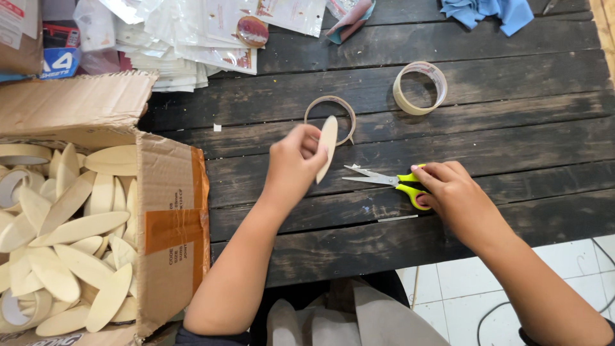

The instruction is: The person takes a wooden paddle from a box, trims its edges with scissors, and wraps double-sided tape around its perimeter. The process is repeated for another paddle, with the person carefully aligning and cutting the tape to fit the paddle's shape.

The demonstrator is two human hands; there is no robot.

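Two hands are at work over our dark wooden plank table (pixel 512 134). Our left hand (pixel 291 163) pinches a pale, flat, leaf-shaped wooden piece (pixel 327 146) between thumb and fingers. The piece stands up on its edge, with its top tip pointing away from us and its lower tip hanging just past our fingers. It is lifted above the table.

Just behind that pinch lies a thin, nearly used-up brown tape ring (pixel 330 109), flat on the planks. The wooden piece hides part of it. Farther back and off to the right of the pinch sits a thicker roll of clear tape (pixel 419 88).

Our right hand (pixel 451 192) rests on the table with its fingers curled on the yellow-green handles of a pair of metal scissors (pixel 384 181). The scissors lie flat, and their blades are spread a little. The tips point toward the left hand and stop just short of the wooden piece.

Left of the pinching hand, well apart from it, stands an open brown cardboard box (pixel 170 205). It is full of many more pale leaf-shaped wooden pieces (pixel 77 256), all piled up, with some tape rolls along its far left side.

Way at the back of the table we see a heap of clear plastic packets (pixel 192 38) and a crumpled blue cloth (pixel 490 11).
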